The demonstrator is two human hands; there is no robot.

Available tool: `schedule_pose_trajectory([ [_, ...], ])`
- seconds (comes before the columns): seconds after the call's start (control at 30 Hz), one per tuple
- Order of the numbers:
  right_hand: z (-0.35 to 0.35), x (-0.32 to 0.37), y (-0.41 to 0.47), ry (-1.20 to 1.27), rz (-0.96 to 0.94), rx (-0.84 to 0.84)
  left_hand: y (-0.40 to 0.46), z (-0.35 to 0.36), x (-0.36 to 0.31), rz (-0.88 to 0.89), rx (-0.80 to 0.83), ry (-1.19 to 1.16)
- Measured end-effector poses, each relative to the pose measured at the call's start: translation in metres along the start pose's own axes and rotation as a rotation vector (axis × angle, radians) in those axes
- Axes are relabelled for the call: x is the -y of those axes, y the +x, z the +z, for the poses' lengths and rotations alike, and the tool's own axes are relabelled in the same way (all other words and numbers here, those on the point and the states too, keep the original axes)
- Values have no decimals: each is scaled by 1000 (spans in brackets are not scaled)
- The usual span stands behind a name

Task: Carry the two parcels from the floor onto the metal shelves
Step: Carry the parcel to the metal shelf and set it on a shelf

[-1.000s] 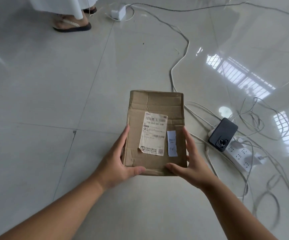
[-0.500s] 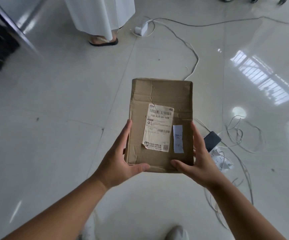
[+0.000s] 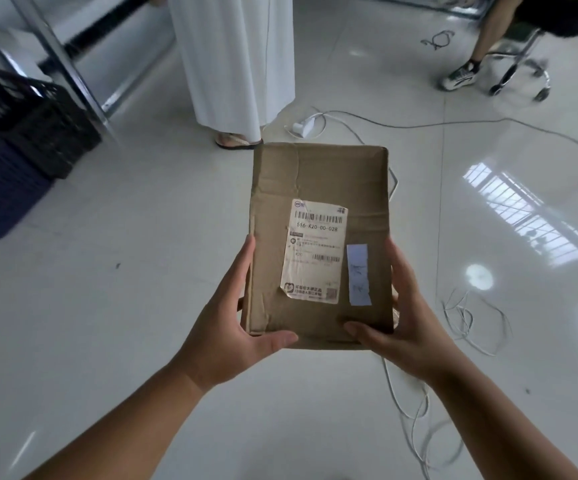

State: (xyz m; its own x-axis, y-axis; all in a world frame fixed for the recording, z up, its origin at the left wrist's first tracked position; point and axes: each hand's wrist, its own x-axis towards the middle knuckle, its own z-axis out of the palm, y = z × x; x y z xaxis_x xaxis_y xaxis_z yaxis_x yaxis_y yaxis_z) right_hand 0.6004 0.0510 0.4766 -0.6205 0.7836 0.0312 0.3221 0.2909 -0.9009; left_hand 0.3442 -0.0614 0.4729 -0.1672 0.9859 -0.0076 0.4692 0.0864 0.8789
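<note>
I am holding the parcel (image 3: 318,188) in the middle of the frame, above the floor (image 3: 125,289), its long axis running from the bottom of the frame toward the top and its broad face turned up. It is a flat brown cardboard box, creased and dented. A white shipping label (image 3: 315,251) is sitting on its lower half, showing barcodes and "516-K20-00-028"; the smaller print is too fine to read. A pale blue sticker (image 3: 358,275) is lying just right of it. My left hand (image 3: 225,327) is clamping the lower left edge and my right hand (image 3: 402,323) the lower right edge, thumbs on top. At the upper left, a metal shelf post (image 3: 62,67) is standing beside dark crates (image 3: 21,123). White cables (image 3: 467,317) are trailing across the floor on the right.
</note>
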Motion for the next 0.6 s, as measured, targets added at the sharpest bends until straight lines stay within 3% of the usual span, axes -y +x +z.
schedule_pose_trajectory([
  [0.37,16,181,35,-7,-211,3,-45,-149,-98,75,-156,-35],
  [0.6,20,317,67,-2,-412,27,-89,-256,-190,121,-359,28],
])
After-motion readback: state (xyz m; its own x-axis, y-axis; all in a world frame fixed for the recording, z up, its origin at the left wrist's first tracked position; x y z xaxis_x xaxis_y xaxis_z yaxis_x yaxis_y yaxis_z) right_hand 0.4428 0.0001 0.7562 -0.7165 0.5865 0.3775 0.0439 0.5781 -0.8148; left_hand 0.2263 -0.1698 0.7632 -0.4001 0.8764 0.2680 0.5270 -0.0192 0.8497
